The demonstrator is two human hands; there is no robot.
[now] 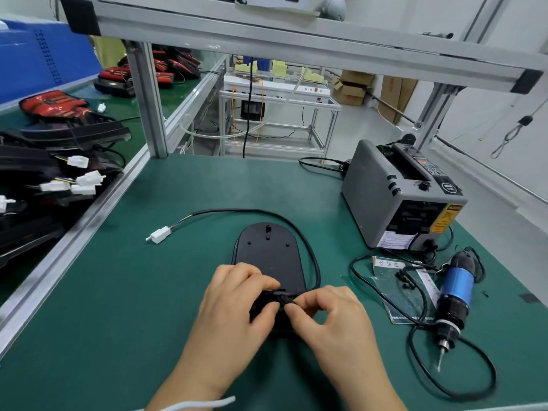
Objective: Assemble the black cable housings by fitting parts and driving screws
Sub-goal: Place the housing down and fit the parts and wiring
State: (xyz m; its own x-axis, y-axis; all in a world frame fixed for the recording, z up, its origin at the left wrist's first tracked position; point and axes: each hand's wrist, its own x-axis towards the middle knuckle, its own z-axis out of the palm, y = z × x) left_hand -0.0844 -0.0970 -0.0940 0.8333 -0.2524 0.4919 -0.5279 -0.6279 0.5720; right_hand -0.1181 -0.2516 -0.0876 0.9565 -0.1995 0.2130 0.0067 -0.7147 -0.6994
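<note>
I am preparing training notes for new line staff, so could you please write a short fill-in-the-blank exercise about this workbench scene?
1. The left hand and right hand together grip a small ____ part.
2. The cable ends in a ____ connector.
3. The electric screwdriver lies to the ____ of the housing.
Missing words: black; white; right.

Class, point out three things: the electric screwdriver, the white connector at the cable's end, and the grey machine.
electric screwdriver (pixel 456 284): head view, blue barrel.
white connector (pixel 161 234): head view, plug body.
grey machine (pixel 370 188): head view, side panel.
</note>
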